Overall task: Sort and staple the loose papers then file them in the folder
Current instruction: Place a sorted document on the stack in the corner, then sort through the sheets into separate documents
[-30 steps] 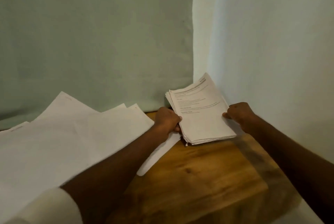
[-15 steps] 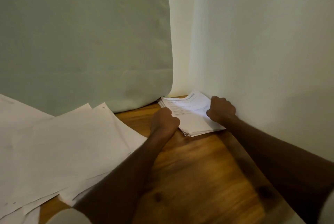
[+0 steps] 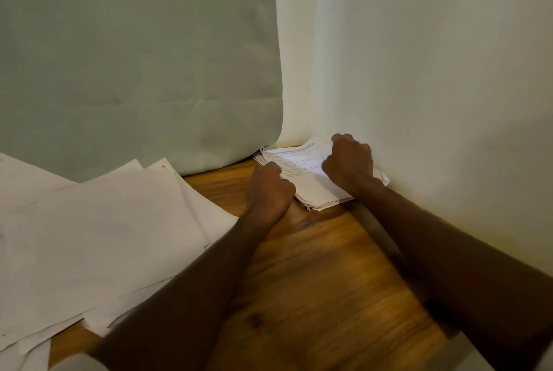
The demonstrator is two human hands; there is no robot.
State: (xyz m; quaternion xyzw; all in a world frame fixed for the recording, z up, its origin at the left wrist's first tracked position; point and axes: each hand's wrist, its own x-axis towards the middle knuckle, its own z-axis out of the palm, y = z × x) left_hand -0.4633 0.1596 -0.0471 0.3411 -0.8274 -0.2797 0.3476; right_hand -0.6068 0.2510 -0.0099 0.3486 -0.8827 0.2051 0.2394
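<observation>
Both hands, left hand (image 3: 270, 188) and right hand (image 3: 350, 165), grip paper stack (image 3: 302, 173).

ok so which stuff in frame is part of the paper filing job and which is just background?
Job:
- printed stack in the corner, held at each side by the left hand and right hand
- loose sheets spread on the left

Lying about:
- wooden table
- grey-green cushion leaning at the back
- white wall

No stapler or folder in view.

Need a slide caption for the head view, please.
Both hands, left hand and right hand, grip a paper stack on the wooden table beside loose sheets.
</observation>
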